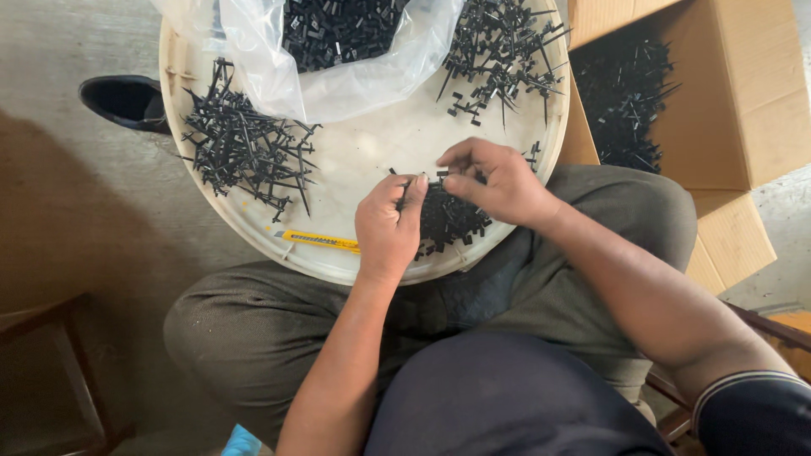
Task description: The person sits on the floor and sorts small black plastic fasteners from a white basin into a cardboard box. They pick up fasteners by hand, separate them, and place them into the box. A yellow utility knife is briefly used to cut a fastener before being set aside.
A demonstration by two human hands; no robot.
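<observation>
Head view, person seated, round white tray [363,160] resting on the lap. Both hands meet over the tray's near edge. Left hand [387,226] curled, thumb and forefinger pinched on a small black plastic part [404,190]. Right hand [498,181] just beside it, fingertips closed on the same part or one joined to it; too small and dark to tell which. Directly under the hands, a low heap of small black pieces [448,218] lies on the tray, touching the rim side nearest the person.

Left portion of tray: loose pile of black sprue sticks [245,148]. Far right portion: second pile of sprues [503,55]. Far middle: clear plastic bag [338,76], mouth open, holding more black pieces. Yellow utility knife [321,241] lies flat on the tray near the left hand, not touching it.

Right of the tray, an open cardboard box [743,110] with black sprues inside. Black shoe [127,100] on the floor beyond the tray's left edge.
</observation>
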